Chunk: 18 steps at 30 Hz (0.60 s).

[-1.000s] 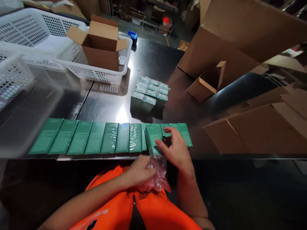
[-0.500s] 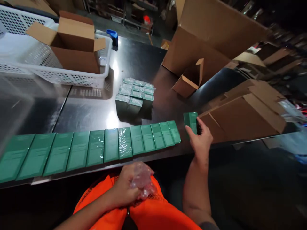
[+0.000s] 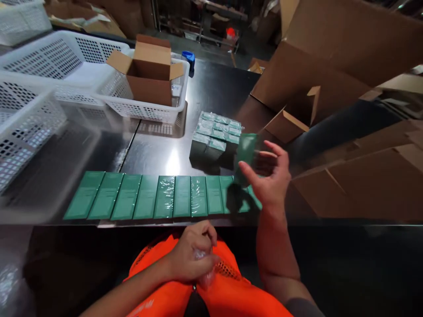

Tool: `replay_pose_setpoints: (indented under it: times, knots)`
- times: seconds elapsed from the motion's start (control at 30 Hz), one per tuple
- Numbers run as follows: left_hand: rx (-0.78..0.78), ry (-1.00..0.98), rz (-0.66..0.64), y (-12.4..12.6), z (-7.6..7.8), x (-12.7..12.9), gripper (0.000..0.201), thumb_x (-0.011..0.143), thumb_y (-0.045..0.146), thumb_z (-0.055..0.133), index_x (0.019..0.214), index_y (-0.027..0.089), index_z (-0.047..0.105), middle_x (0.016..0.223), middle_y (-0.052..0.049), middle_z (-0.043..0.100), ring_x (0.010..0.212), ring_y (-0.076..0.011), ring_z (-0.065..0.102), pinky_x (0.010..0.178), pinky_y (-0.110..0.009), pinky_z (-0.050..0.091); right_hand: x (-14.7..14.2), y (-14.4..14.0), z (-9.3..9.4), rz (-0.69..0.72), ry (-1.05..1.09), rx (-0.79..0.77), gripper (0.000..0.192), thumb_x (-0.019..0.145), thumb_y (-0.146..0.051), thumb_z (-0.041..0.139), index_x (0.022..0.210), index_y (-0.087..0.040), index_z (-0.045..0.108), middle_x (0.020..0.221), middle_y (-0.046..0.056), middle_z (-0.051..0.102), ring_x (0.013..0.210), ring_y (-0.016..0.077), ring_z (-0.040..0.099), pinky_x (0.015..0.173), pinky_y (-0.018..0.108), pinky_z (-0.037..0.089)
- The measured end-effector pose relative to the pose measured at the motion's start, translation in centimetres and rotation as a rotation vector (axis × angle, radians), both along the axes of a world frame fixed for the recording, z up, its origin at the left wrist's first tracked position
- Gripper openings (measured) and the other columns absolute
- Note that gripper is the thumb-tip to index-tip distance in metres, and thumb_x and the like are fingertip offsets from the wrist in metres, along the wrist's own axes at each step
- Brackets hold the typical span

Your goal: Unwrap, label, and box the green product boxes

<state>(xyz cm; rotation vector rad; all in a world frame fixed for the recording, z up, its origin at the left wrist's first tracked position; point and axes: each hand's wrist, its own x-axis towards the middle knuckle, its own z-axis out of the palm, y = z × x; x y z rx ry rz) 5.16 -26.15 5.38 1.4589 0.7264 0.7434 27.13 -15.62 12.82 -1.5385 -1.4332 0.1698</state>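
Head view shows your right hand (image 3: 269, 182) raised over the right end of the row of green boxes (image 3: 165, 196) on the bench (image 3: 158, 154), with one green box (image 3: 246, 152) (blurred by motion) pinched between thumb and fingertips; the other fingers are spread loosely. That box sits above the bench, just in front of the wrapped stack of green boxes (image 3: 216, 138) and over the row's last place. To do this well, I judge you should square the box to its neighbours and keep its long edge parallel with theirs, so the row stays tight without overlap; a firmer pinch nearer the box's middle would curb any wobble.

Your left hand (image 3: 193, 257) rests low at your orange vest (image 3: 211, 295), closed into a fist around crumpled clear plastic wrap (image 3: 205, 275), well apart from the row. Keep that wad clear of the bench edge.

Further back stand white baskets (image 3: 49, 79), one holding an open cardboard box (image 3: 148, 72), and larger cartons (image 3: 330, 53) at the right.
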Motion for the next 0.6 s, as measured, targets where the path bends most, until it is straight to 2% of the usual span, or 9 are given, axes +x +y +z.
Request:
replay_pose_setpoints:
  times: [0.1, 0.13, 0.2, 0.27, 0.33, 0.4, 0.47, 0.53, 0.6]
  knots:
    - [0.057, 0.0, 0.068, -0.4, 0.0, -1.5, 0.027, 0.073, 0.017, 0.058, 0.048, 0.017, 0.048, 0.072, -0.007, 0.062, 0.064, -0.0138, 0.056, 0.062, -0.027, 0.039, 3.2, 3.3, 0.1, -0.208, -0.181, 0.041, 0.066, 0.075, -0.051, 0.076, 0.13, -0.022, 0.054, 0.11, 0.007, 0.066, 0.095, 0.0248, 0.065, 0.086, 0.042, 0.054]
    - [0.056, -0.022, 0.096, -0.5, -0.2, -2.0, 0.022, 0.071, 0.015, 0.057, 0.051, 0.018, 0.048, 0.069, -0.005, 0.062, 0.063, -0.0137, 0.056, 0.061, -0.027, 0.039, 4.6, 4.4, -0.3, -0.245, -0.247, -0.043, 0.065, 0.073, -0.051, 0.076, 0.127, -0.02, 0.057, 0.11, 0.009, 0.067, 0.097, 0.027, 0.065, 0.089, 0.044, 0.052]
    - [-0.027, -0.101, 0.128, -0.7, -0.5, -2.6, 0.012, 0.066, 0.012, 0.056, 0.063, 0.02, 0.047, 0.065, -0.001, 0.061, 0.06, -0.0132, 0.055, 0.059, -0.025, 0.041, 7.2, 6.3, -1.7, -0.261, -0.355, -0.326, 0.062, 0.073, -0.047, 0.076, 0.125, -0.016, 0.06, 0.111, 0.013, 0.069, 0.1, 0.0297, 0.065, 0.092, 0.045, 0.051]
    - [-0.153, -0.162, 0.104, -0.8, -0.8, -2.8, 0.019, 0.064, 0.01, 0.054, 0.079, 0.022, 0.05, 0.066, 0.002, 0.061, 0.059, -0.0128, 0.054, 0.057, -0.023, 0.042, 8.9, 7.4, -3.4, -0.234, -0.421, -0.554, 0.057, 0.073, -0.042, 0.076, 0.121, -0.014, 0.063, 0.108, 0.015, 0.071, 0.098, 0.03, 0.067, 0.089, 0.041, 0.052]
    - [-0.216, -0.163, 0.043, -0.8, -0.8, -2.7, 0.029, 0.066, 0.01, 0.053, 0.092, 0.021, 0.054, 0.068, 0.003, 0.063, 0.059, -0.0126, 0.055, 0.056, -0.023, 0.043, 9.6, 7.5, -4.8, -0.203, -0.453, -0.653, 0.05, 0.072, -0.039, 0.078, 0.114, -0.014, 0.068, 0.1, 0.014, 0.074, 0.093, 0.0297, 0.069, 0.085, 0.038, 0.053]
    - [-0.179, -0.123, 0.003, -0.7, -0.7, -2.4, 0.029, 0.067, 0.01, 0.054, 0.094, 0.019, 0.061, 0.071, 0.001, 0.066, 0.061, -0.0131, 0.058, 0.059, -0.023, 0.044, 9.4, 7.0, -5.4, -0.181, -0.472, -0.665, 0.047, 0.072, -0.037, 0.079, 0.112, -0.013, 0.07, 0.1, 0.016, 0.073, 0.096, 0.0314, 0.069, 0.086, 0.039, 0.053]
    - [-0.109, -0.073, -0.006, -0.5, -0.6, -2.1, 0.023, 0.068, 0.011, 0.056, 0.087, 0.017, 0.067, 0.073, -0.002, 0.068, 0.065, -0.0143, 0.061, 0.063, -0.024, 0.046, 8.6, 6.4, -5.2, -0.175, -0.489, -0.618, 0.055, 0.076, -0.038, 0.075, 0.122, -0.011, 0.065, 0.118, 0.02, 0.068, 0.113, 0.0337, 0.063, 0.097, 0.043, 0.049]
    - [-0.037, -0.035, -0.002, -0.3, -0.5, -1.6, 0.019, 0.071, 0.012, 0.057, 0.082, 0.017, 0.071, 0.074, -0.004, 0.07, 0.069, -0.0152, 0.063, 0.066, -0.024, 0.046, 7.0, 5.8, -4.5, -0.115, -0.522, -0.454, 0.064, 0.082, -0.04, 0.069, 0.137, -0.01, 0.054, 0.138, 0.022, 0.056, 0.129, 0.0333, 0.051, 0.108, 0.047, 0.041]
    - [0.013, -0.024, -0.002, -0.1, -0.4, -1.2, 0.019, 0.076, 0.014, 0.058, 0.083, 0.017, 0.075, 0.078, -0.005, 0.072, 0.073, -0.0158, 0.065, 0.069, -0.025, 0.046, 4.7, 5.4, -3.8, 0.027, -0.592, -0.245, 0.069, 0.088, -0.042, 0.063, 0.147, -0.014, 0.042, 0.15, 0.019, 0.044, 0.139, 0.0317, 0.04, 0.114, 0.049, 0.034]
